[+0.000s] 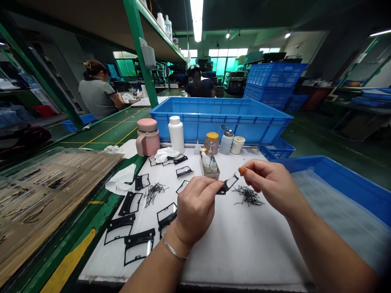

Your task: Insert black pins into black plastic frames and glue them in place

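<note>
The left hand (195,207), fingers closed, pinches a small black-framed clear plastic film piece (228,184) at its 3 o'clock, while the right hand (269,187) closes orange-capped fingertips (242,171) on the far tip above a white mat (244,252).

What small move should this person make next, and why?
Probably the right hand should pinch the raised end of the black-framed clear piece that the left hand holds: its orange-capped fingertip sits right beside that end, and no grip there shows yet.
</note>
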`<state>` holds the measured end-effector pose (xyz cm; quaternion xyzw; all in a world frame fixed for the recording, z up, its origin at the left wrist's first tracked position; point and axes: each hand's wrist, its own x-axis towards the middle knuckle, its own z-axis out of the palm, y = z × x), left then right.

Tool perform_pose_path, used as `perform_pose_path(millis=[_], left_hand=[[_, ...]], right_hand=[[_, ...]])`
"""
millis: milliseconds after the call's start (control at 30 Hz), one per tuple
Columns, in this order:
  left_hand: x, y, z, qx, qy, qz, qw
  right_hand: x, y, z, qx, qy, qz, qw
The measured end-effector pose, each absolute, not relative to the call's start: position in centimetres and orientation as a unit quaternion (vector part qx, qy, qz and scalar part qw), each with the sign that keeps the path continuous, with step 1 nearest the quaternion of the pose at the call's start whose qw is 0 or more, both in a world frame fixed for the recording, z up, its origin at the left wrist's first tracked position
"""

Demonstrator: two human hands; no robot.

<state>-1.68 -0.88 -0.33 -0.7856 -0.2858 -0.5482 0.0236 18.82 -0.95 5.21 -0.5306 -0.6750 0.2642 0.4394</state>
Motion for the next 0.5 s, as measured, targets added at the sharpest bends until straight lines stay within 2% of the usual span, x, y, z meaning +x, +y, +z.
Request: perform_pose_path(millis=[200, 367, 500], left_hand=[[-1.4, -0.4, -0.6, -0.820, -0.271, -0.504, -0.018], [-1.2, -0.4, -1.1, -0.850, -0.203, -0.470, -0.128], [-1.7, 0.4, -2.2, -0.867, -0.172, -0.435, -0.172]], right_hand=[[20.5, -3.2, 3.4, -0.517, -0.699, 0.158, 0.467], [21.0, -4.5, 2.1, -0.483, -0.729, 0.145, 0.462], [21.1, -6.3, 1.5, -0.454, -0.752, 0.131, 0.460]])
